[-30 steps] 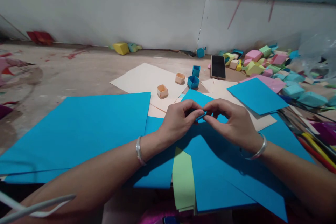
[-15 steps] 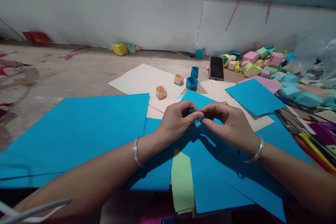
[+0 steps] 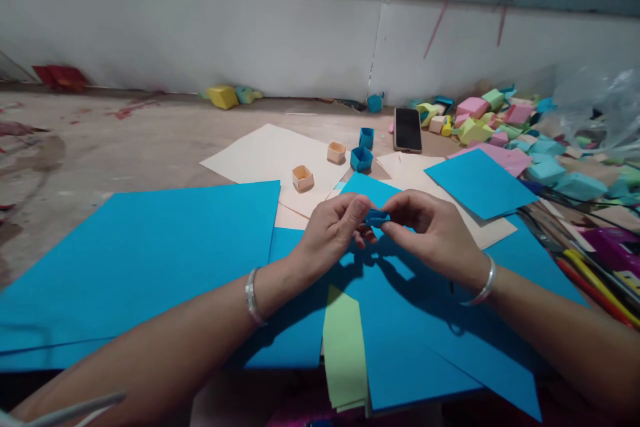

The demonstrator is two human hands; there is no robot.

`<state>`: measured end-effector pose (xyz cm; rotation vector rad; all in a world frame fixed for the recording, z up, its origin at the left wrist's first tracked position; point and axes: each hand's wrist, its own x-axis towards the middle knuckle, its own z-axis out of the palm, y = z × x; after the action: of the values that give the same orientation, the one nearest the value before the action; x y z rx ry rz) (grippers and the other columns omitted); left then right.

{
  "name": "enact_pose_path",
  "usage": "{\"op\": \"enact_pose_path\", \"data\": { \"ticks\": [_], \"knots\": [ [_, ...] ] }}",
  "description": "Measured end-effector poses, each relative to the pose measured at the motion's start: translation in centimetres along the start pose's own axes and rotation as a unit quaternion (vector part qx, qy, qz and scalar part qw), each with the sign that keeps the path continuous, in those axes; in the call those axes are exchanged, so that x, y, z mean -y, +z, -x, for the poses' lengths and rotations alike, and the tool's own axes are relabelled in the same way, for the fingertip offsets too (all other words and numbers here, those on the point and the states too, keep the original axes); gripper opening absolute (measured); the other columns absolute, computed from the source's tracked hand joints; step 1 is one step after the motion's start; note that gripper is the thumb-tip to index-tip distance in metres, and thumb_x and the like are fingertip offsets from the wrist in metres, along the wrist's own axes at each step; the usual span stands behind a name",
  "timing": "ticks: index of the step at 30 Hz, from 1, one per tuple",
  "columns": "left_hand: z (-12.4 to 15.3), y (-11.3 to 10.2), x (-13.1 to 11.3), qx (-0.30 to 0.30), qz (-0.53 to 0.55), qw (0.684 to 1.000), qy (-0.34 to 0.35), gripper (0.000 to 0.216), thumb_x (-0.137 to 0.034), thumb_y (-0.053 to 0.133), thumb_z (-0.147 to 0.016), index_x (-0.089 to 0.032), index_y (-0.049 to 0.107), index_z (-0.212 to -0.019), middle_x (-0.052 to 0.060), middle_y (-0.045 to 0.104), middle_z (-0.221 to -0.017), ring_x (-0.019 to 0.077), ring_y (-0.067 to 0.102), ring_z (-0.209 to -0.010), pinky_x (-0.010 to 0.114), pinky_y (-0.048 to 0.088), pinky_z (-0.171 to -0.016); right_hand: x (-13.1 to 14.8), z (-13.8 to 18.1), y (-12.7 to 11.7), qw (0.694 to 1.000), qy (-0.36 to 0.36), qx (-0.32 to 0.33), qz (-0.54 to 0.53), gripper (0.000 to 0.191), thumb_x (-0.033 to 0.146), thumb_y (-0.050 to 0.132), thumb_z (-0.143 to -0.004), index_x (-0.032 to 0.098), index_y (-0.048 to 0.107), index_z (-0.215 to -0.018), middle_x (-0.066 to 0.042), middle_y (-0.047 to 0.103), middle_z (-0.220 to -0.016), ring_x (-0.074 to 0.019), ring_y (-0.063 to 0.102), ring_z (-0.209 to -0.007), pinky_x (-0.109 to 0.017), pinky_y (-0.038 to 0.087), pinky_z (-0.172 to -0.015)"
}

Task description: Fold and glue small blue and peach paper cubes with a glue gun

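Both my hands meet over the middle of the blue sheets, pinching a small folded piece of blue paper (image 3: 376,218) between them. My left hand (image 3: 331,232) grips its left end with thumb and fingers closed. My right hand (image 3: 431,233) holds the right end, fingers curled around it. Each wrist wears a silver bangle. Most of the folded piece is hidden by my fingers. Beneath the hands lie large blue paper sheets (image 3: 150,247) and a green strip (image 3: 345,347).
Cream sheets (image 3: 265,153) carry two small cream paper boxes (image 3: 303,178) and two blue ones (image 3: 361,159). A phone (image 3: 407,129) lies beyond. A heap of coloured paper boxes (image 3: 505,127) fills the right, with pencils (image 3: 595,280) and a plastic bag (image 3: 600,107). A wall runs behind.
My hands have lifted slightly with the folded blue piece, and my fingers have shifted along it. The view has drifted a little to the right and up.
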<state>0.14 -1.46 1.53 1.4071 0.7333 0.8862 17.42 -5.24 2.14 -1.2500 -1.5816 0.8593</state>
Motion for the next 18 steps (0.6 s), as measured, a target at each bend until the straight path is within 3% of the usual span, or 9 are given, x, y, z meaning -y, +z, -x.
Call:
{"op": "enact_pose_path", "data": {
  "ticks": [3, 5, 9, 18],
  "knots": [
    [0.0, 0.2, 0.0, -0.011, 0.036, 0.999, 0.007, 0.024, -0.028, 0.078, -0.071, -0.015, 0.065, -0.086, 0.001, 0.068, -0.072, 0.0119, 0.063, -0.063, 0.022, 0.051, -0.057, -0.5, -0.3, 0.0, 0.993, 0.046, -0.006, -0.111, 0.018, 0.024, 0.074, -0.073, 0.019, 0.065, -0.087, -0.001, 0.068, -0.082, -0.0150, 0.065, -0.075, -0.027, 0.052, -0.068],
    [-0.1, 0.3, 0.1, -0.029, 0.035, 0.999, 0.003, 0.020, -0.018, 0.078, -0.067, -0.016, 0.067, -0.084, 0.000, 0.068, -0.073, 0.0107, 0.062, -0.062, 0.023, 0.052, -0.059, -0.8, -0.4, 0.1, 0.984, 0.075, -0.004, -0.162, 0.021, 0.026, 0.076, -0.071, 0.019, 0.065, -0.088, -0.001, 0.068, -0.084, -0.0148, 0.065, -0.077, -0.027, 0.052, -0.069],
    [-0.2, 0.3, 0.1, -0.059, 0.016, 0.998, -0.008, 0.011, -0.016, 0.074, -0.070, -0.016, 0.068, -0.079, -0.002, 0.067, -0.066, 0.0093, 0.059, -0.056, 0.022, 0.051, -0.054, -1.2, -0.3, 0.5, 0.974, 0.106, 0.001, -0.200, 0.024, 0.027, 0.077, -0.069, 0.020, 0.065, -0.088, 0.000, 0.067, -0.083, -0.0149, 0.064, -0.077, -0.028, 0.052, -0.070],
    [0.0, 0.3, -0.1, -0.063, 0.011, 0.998, -0.023, 0.010, -0.018, 0.073, -0.073, -0.015, 0.070, -0.083, -0.001, 0.067, -0.066, 0.0093, 0.060, -0.058, 0.021, 0.049, -0.055, -1.3, -0.3, 0.8, 0.980, 0.095, -0.019, -0.177, 0.023, 0.029, 0.077, -0.069, 0.019, 0.064, -0.085, 0.000, 0.066, -0.080, -0.0144, 0.063, -0.074, -0.029, 0.052, -0.068]
  ]
}}
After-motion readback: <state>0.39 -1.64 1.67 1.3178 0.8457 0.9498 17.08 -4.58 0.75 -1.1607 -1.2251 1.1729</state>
